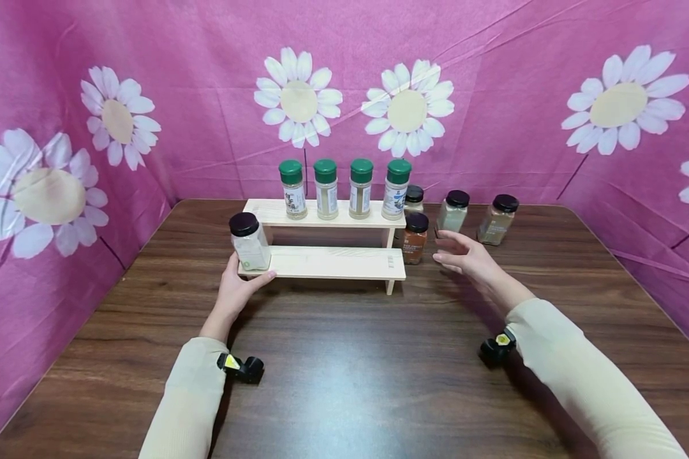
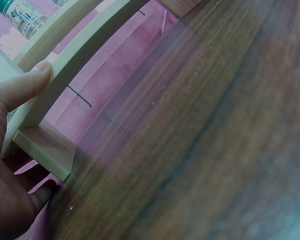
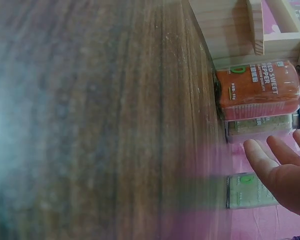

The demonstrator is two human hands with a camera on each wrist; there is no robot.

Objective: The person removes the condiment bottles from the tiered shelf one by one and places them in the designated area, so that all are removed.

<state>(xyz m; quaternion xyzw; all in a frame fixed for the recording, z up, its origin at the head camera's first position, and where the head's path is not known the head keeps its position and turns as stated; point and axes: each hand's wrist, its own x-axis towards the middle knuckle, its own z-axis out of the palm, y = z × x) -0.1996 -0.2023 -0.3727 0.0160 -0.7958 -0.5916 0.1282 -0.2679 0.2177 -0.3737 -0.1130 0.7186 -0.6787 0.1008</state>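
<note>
A two-tier wooden spice rack stands on the table. My left hand grips the left end of its lower tier, the thumb along the front edge and the other fingers partly hidden behind the leg. Right above that hand, a black-lidded jar with pale contents stands on the lower tier. My right hand is held out empty, fingers loosely bent, to the right of the red sweet pepper jar. That jar stands on the table beside the rack's right end. Behind the hand is a pale green jar.
Several green-capped spice bottles line the upper tier. On the table to the right stand a brownish-green spice jar and, partly hidden behind the rack, another black-lidded jar. A pink flowered cloth hangs behind the table.
</note>
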